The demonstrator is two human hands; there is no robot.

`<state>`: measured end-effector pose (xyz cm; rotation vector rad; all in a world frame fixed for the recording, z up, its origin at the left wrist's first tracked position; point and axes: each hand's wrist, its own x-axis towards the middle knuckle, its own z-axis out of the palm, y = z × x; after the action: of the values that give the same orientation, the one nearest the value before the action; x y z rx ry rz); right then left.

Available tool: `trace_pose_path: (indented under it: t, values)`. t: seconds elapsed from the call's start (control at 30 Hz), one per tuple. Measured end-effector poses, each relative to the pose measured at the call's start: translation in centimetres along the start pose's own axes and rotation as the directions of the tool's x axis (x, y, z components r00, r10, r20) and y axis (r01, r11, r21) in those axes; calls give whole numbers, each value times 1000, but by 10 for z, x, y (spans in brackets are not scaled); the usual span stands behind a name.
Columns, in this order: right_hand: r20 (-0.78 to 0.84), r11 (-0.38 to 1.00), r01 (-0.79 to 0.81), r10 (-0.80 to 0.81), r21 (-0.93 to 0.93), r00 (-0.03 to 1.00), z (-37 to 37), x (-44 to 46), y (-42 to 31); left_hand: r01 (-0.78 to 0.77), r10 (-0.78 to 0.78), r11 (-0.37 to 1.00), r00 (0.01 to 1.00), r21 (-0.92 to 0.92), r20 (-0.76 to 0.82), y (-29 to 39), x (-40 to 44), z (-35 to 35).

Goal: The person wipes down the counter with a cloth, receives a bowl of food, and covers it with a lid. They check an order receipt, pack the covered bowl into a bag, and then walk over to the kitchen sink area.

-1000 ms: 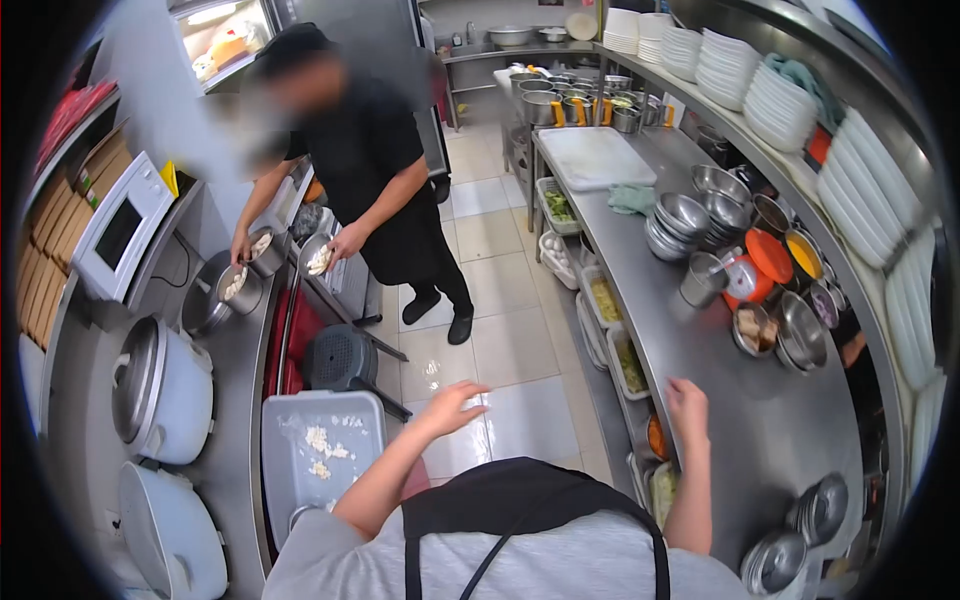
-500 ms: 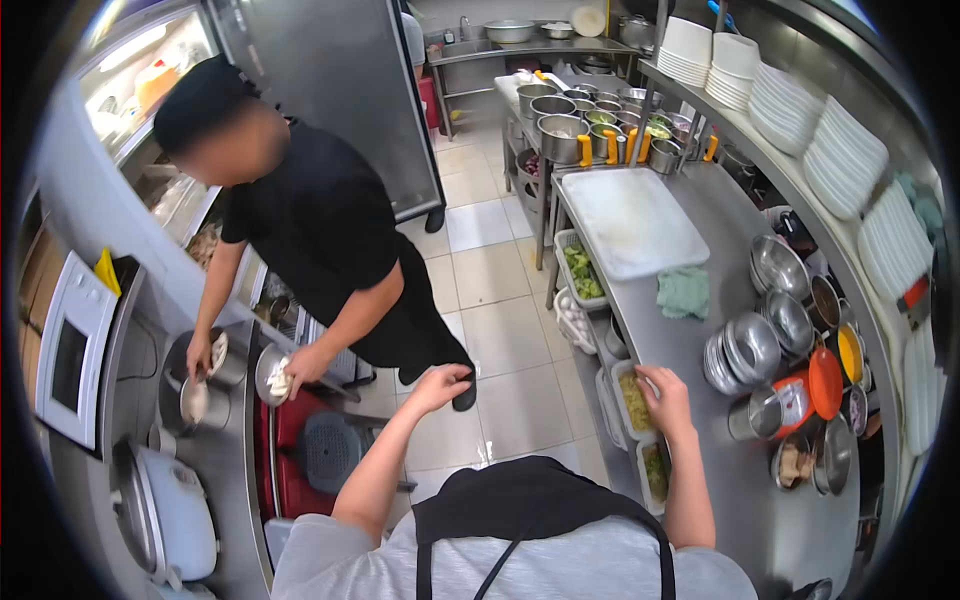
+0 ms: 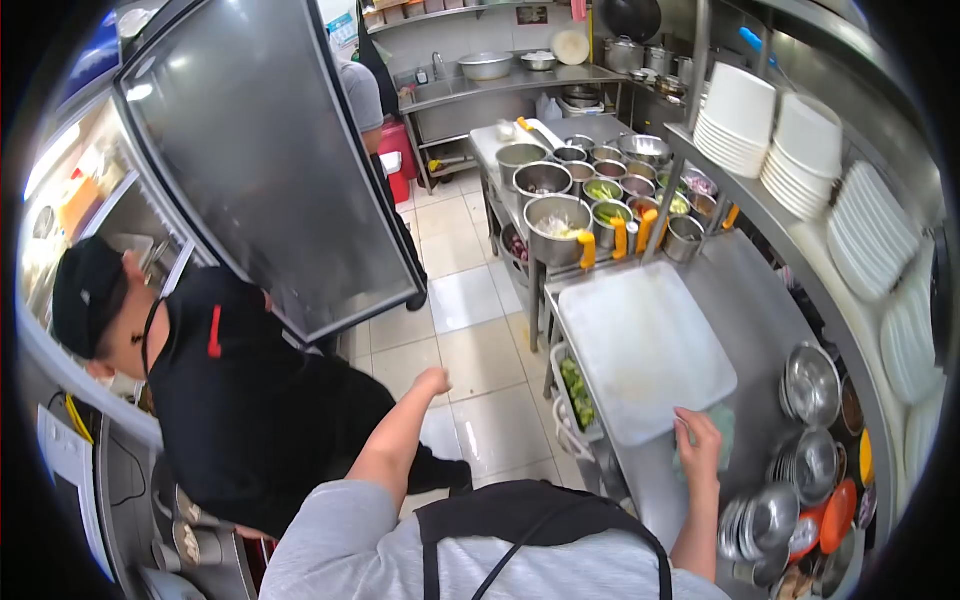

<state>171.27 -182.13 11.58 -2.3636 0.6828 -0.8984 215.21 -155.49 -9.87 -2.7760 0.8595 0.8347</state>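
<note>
My left hand (image 3: 433, 382) is out over the tiled floor in a loose fist, touching nothing, with no object showing in it. Above the steel counter's near part is my right hand (image 3: 698, 440), its fingers bent and a little apart, holding nothing that I can see. It overlaps the near right corner of a white cutting board (image 3: 640, 350) in the view; I cannot tell whether it touches it. A green cloth (image 3: 724, 430) lies partly hidden behind that hand.
At the left, a co-worker (image 3: 260, 400) in black bends by an open fridge door (image 3: 270, 150). Another person (image 3: 362, 95) stands behind the door. Steel pots (image 3: 560, 225) with orange handles fill the far counter. Stacked metal bowls (image 3: 770, 515) and shelved white plates (image 3: 870, 230) line the right.
My view has moved forward toward the cutting board. My right hand has gone from above the lower-shelf tubs to beside the board. The co-worker has turned toward the fridge.
</note>
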Motion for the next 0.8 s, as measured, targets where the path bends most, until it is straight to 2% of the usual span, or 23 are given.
trace_pose_path:
  t: [0.07,0.1,0.13,0.17,0.23,0.27,0.3,0.33,0.4,0.47,0.53,0.6,0.7,0.73,0.8]
  values:
    - [-55,980,180,-176,87,983,36,59,-18,140,-139,990,990,-9,35,-37,14,5]
    - [-43,980,180,-177,86,983,53,86,-28,184,-183,983,980,-13,83,-55,22,6]
    - [-20,960,250,-250,126,968,72,112,-38,229,-225,973,966,-15,129,-72,32,6]
    - [-5,933,318,-321,167,947,90,138,-46,231,-227,973,965,-18,134,-91,50,12]
    - [-36,913,371,-370,170,928,121,186,-59,163,-198,973,954,166,225,-129,106,22]
    - [-66,893,418,-413,169,908,136,203,-64,158,-196,972,952,172,233,-136,131,8]
    - [-58,898,408,-404,166,913,150,216,-64,192,-223,973,924,130,310,-140,160,-8]
    - [-73,921,366,-359,132,930,159,228,-63,228,-244,970,889,87,386,-139,182,-20]
    - [-124,958,281,-272,63,954,178,266,-57,-52,28,988,985,144,167,-135,228,-65]
    - [-137,989,149,-150,-11,979,192,281,-46,-109,99,993,978,40,186,-130,293,-119]
    - [-179,993,53,-71,-105,981,199,294,-31,-107,107,994,994,-22,-22,-118,335,-181]
    - [-246,983,-55,10,-175,969,205,303,-11,-37,14,991,984,-125,-178,-99,354,-250]
    - [-390,936,-237,122,-262,913,207,316,15,-17,-28,984,969,-178,-244,-84,414,-308]
    - [-395,934,-240,122,-264,911,213,327,19,-22,-22,984,969,-176,-246,-83,434,-321]
    - [-544,926,-298,129,-233,829,218,349,28,-6,-28,987,977,-160,-210,-79,465,-335]
